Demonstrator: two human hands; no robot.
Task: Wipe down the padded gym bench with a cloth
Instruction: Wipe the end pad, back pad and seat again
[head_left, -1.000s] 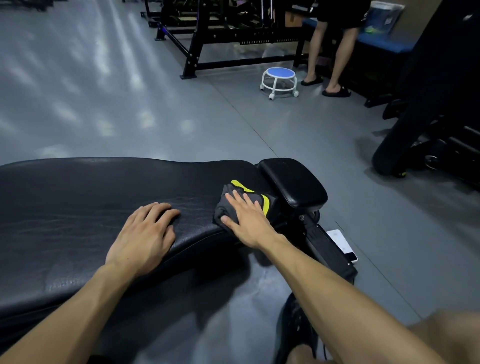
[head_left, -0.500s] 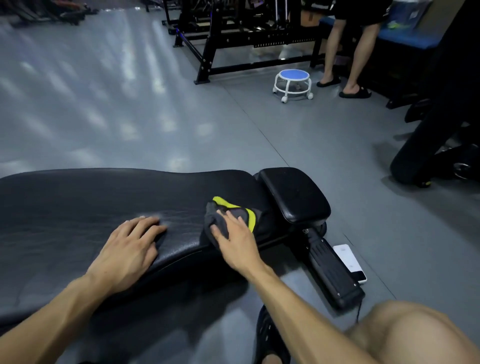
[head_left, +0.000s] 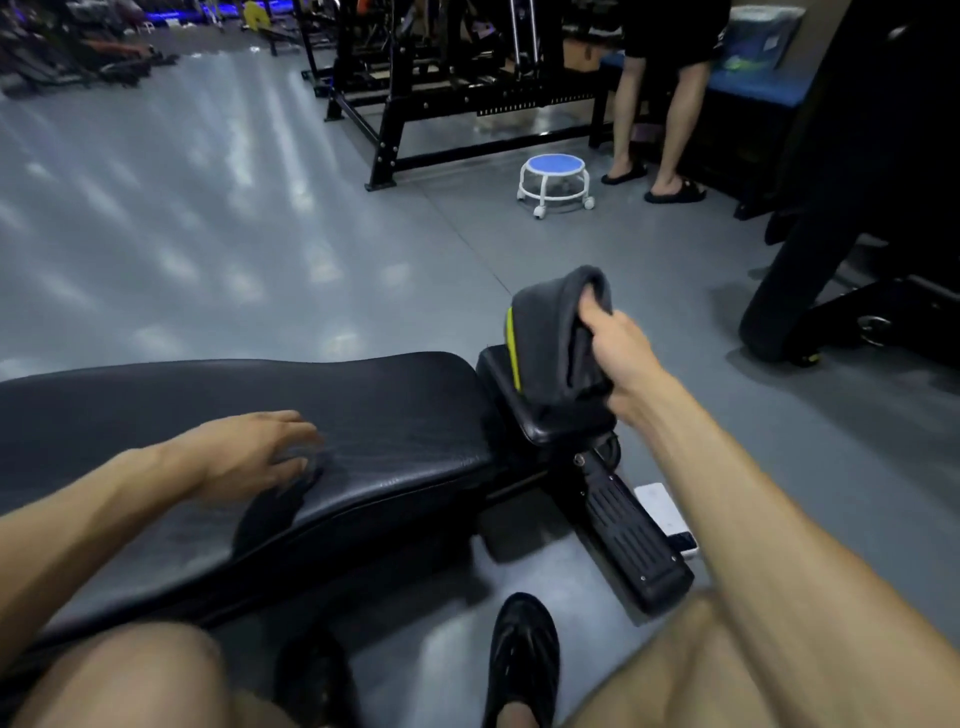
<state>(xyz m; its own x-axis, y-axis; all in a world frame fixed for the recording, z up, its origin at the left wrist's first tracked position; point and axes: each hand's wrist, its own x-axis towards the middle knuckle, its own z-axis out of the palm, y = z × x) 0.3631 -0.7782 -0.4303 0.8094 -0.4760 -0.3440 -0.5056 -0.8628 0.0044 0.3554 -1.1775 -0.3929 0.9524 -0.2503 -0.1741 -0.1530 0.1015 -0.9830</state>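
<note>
Grey folded cloth (head_left: 550, 338) bunched in right hand (head_left: 621, 358) above creased leather bench (head_left: 395, 415).

Head camera looks forward and down, close over the bench (head_left: 395, 415); single view.

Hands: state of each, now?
Left hand: open, fingers spread on the bench.
Right hand: gripping the cloth, lifted off the bench.

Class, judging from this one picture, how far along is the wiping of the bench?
Done: cannot tell; the long pad shows no clear wipe marks. In hand: the right hand grips the grey cloth, lifted over the small end pad; the left hand rests on the long pad. Left: probably that end pad.
</note>
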